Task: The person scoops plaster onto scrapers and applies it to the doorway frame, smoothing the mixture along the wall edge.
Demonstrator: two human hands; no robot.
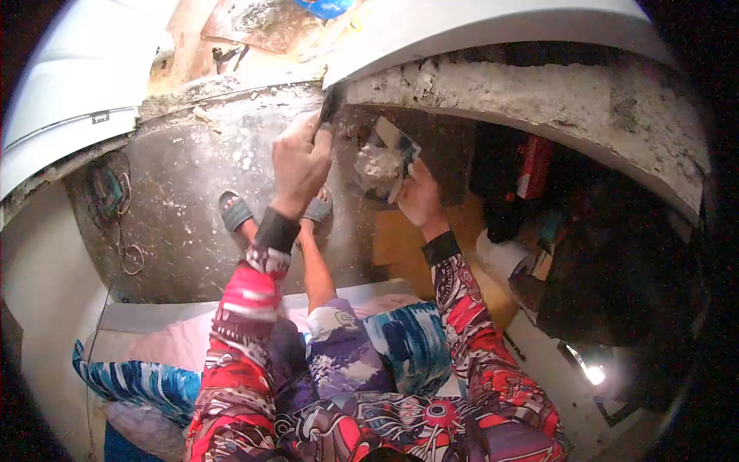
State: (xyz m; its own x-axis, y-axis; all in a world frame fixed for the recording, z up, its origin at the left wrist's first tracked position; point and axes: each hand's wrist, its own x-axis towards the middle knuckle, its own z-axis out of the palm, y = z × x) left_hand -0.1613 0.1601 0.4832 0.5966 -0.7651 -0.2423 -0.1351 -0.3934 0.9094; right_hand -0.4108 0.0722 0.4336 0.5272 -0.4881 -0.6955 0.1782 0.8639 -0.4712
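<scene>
Speckled floor (177, 254) bears two sandals (238, 214); two hands (302, 165) grip two tools (332, 105).

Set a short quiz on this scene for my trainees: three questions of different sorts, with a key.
1. What does the left hand hold? A) a blue pillow; B) a dark tool; C) a coiled cable.
2. True or false: the right hand holds a flat piece bearing a pale lump.
3. Fill in: on the feet are grey, open-toed ____.

Key: 1. B. 2. True. 3. Sandals.
</scene>
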